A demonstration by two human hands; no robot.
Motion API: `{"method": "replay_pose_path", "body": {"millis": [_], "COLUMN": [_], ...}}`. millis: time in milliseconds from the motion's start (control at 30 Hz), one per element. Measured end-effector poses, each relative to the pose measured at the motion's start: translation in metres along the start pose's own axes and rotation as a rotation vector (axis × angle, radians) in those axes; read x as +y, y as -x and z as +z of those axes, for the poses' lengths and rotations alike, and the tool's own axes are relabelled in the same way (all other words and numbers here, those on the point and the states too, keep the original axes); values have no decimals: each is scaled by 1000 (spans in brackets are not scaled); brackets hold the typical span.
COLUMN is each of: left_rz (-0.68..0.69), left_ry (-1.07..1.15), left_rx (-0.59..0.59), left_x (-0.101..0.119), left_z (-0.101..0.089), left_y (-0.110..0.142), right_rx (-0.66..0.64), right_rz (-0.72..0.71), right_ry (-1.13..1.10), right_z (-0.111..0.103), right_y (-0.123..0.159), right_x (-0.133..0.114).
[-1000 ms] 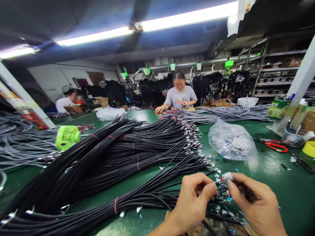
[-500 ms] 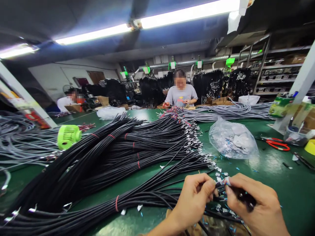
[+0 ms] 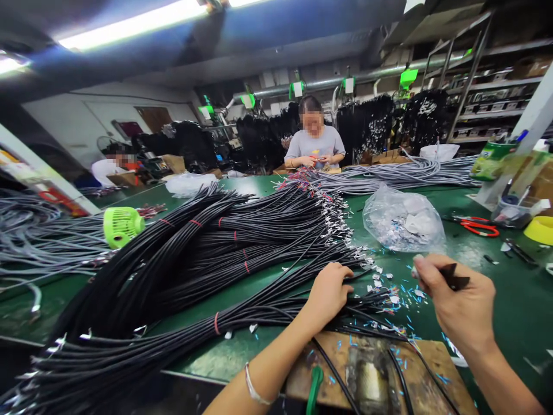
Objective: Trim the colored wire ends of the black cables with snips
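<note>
Here's the left hand (image 3: 330,293), curled down over a bundle of long, round black cables (image 3: 268,314) stretching away to its left; whether those fingers grip, I cannot tell. Across from it, the right hand (image 3: 464,302) has thumb and forefinger pinched on a small white scrap (image 3: 415,265), a flat dark tool (image 3: 454,278) tucked within its fingers. Short, thin blue trimmings (image 3: 405,287) litter the space between both hands; a clear plastic bag (image 3: 404,222) sits just beyond the right.
</note>
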State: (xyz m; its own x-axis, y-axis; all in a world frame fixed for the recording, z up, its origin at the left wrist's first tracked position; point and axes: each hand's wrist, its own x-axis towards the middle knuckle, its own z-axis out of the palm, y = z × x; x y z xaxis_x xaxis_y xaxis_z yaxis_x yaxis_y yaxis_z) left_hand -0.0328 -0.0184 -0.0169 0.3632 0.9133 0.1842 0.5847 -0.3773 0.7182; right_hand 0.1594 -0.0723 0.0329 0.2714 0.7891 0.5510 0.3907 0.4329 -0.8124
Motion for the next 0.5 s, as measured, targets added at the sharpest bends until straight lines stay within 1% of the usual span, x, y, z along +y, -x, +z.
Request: {"method": "replay_pose_path", "body": {"millis": [133,233,333,433,500], "left_rz": [-4,6,29,42,61], "left_ry": [-208,-305,-337,-319,-277], "left_rx": [-43,-82,-121,-108,-87], "left_x": [-8,-10,-12,-12,-8], "left_z": [4,5,6,5,2], "left_y": [-4,-6,-7,-6,-5], "right_rx": [-38,-75,-116,-153,-169], "right_rz": [-15,-33,-61,-87,-96], "right_ry": [14,43,75,101,117], "right_z": [3,4,6,7,8], "right_y": [-2,-4,-5,-5,-4], "right_x": [-6,-10,-15,-19,-20]}}
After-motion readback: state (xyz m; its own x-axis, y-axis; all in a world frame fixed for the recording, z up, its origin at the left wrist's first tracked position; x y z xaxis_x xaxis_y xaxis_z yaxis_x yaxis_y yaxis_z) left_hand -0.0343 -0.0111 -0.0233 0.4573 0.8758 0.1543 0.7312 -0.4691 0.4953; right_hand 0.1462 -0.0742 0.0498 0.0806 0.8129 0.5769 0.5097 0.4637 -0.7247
